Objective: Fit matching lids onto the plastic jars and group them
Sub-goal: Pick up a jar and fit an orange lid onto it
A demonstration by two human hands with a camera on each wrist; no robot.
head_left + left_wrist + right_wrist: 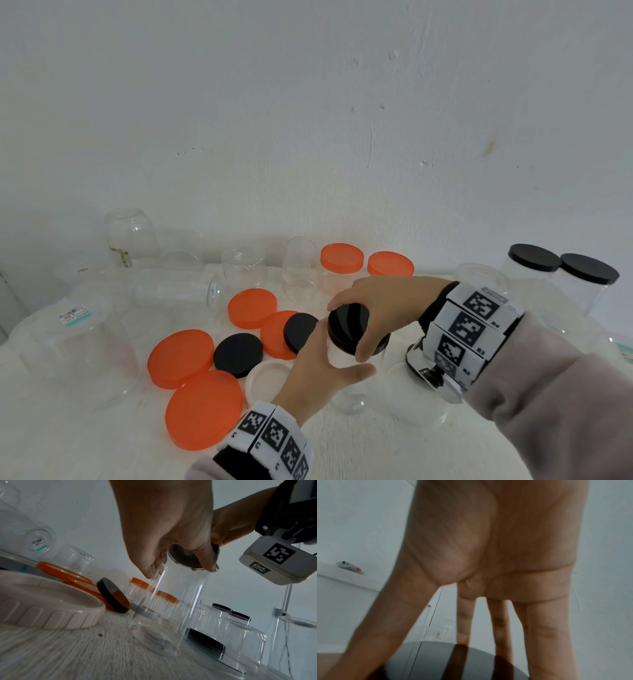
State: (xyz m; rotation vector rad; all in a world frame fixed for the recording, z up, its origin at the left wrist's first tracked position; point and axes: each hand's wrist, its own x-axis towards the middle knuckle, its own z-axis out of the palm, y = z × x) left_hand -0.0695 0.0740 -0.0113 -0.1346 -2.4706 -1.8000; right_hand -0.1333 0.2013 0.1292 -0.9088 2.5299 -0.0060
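A tall clear plastic jar (349,394) stands upright on the white table with a black lid (349,325) on its mouth. My right hand (376,308) comes from above and grips that lid, its fingers spread round the rim. My left hand (318,359) holds the jar's upper wall just under the lid. In the left wrist view, the left hand (171,540) wraps the jar (176,595) below the black lid (192,557). The right wrist view shows my right hand's fingers (539,628) reaching down over the black lid (453,660).
Loose orange lids (181,358), two black lids (238,354) and a white lid (267,377) lie to the left. Open clear jars (243,267) stand at the back and left. Two orange-lidded jars (341,257) stand behind, two black-lidded jars (534,257) at the right.
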